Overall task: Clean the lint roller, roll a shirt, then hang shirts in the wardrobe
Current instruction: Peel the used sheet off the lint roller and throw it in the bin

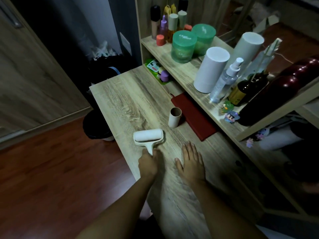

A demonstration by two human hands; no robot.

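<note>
A white lint roller (148,136) lies on the wooden desk (124,100) near its left edge, roll end pointing away from me. My left hand (148,163) grips its short handle from the near side. My right hand (190,160) rests flat on the desk just to the right, fingers straight and spread, holding nothing. An empty cardboard tube (174,117) stands upright a little beyond the roller. No shirt or wardrobe interior is in view.
A dark red notebook (193,116) lies beside the tube, under a shelf (183,66) crowded with green jars, white cylinders, bottles and small figurines. A black bin (96,126) with a bag stands on the floor left of the desk. A wooden door panel (31,69) is at far left.
</note>
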